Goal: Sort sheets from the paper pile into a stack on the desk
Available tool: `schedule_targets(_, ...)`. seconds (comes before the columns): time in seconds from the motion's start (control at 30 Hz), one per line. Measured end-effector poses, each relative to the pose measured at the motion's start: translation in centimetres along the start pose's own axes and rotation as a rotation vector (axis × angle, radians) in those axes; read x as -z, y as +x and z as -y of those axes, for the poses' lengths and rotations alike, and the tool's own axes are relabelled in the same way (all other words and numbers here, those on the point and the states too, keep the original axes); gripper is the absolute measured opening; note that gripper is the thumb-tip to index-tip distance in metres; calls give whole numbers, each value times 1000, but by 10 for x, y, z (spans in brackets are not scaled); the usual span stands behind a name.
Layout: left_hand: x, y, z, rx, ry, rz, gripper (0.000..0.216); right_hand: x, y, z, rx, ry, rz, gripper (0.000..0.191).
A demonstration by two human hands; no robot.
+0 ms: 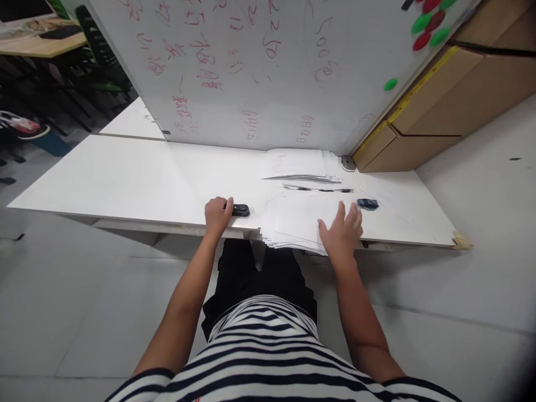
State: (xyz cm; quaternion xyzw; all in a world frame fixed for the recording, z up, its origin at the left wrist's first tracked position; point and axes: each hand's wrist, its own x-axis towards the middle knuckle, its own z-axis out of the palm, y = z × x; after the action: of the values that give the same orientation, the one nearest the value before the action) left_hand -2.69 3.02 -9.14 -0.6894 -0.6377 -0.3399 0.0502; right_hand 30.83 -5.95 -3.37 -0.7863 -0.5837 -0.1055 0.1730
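My left hand (218, 213) is closed around one end of a black stapler (240, 210) near the table's front edge. Fingers apart, my right hand (343, 231) is at the right side of a stack of white paper (293, 220) that juts past the front edge. Whether it touches the sheets I cannot tell. Just beyond its fingertips lies a small dark blue object (367, 204), its kind unclear. A second paper stack (299, 163) lies farther back, with a thin dark pen-like item (318, 189) between the two stacks.
A whiteboard (251, 72) with red writing and round magnets (391, 84) stands along the back of the white table (125, 173). Cardboard boxes (452, 100) are stacked at the right, beside the wall. At the far left are a blue bin (50, 140) and a wooden desk (50, 46).
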Motion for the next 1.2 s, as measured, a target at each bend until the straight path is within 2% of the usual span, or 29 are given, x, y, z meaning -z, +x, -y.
schedule_targets(0.07, -1, 0, 0, -1, 10, 2, 41, -13, 31, 26, 183, 18, 14, 59)
schedule_targets(0.17, -1, -1, 0, 7, 23, 2, 40, -45, 90, 71, 474, 59, 108, 50)
schedule_targets(0.23, -1, -2, 0, 16, 30, 12, 40, -67, 124, 95, 557, 44, 209, 51)
schedule_targets(0.33, 2, -3, -1, 37, 35, 31, 39, -88, 154, 114, 574, -23, 349, 53)
schedule_targets(0.47, 4, -4, -1, 60, -12, 36, 39, -91, 160, 112, 618, -65, 405, 39)
schedule_targets(0.67, 3, -6, -1, 73, -42, 37, 39, -77, 153, 115, 517, -99, 426, 29)
schedule_targets(0.77, 5, -4, 0, 122, -36, 58, 39, -62, 155, 113, 468, -71, 364, 38)
schedule_targets(0.83, 8, -2, 0, 174, -32, 52, 39, -44, 147, 104, 438, -2, 241, 46)
schedule_targets(0.9, 15, -3, -6, 197, -72, 2, 36, -22, 122, 91, 421, 105, 87, 49)
schedule_targets(0.97, 24, -9, -20, 165, -202, -70, 36, 0, 81, 78, 435, 249, -78, 50)
schedule_targets(1.03, 37, -19, -45, 113, -448, -80, 51, 13, 28, 71, 453, 337, -172, 50)
schedule_targets(1.1, 53, -35, -74, 125, -807, 65, 71, 13, -26, 72, 521, 398, -186, 50)
schedule_targets(1.2, 80, -57, -109, 296, -1273, 458, 90, 2, -88, 79, 632, 457, -115, 46)
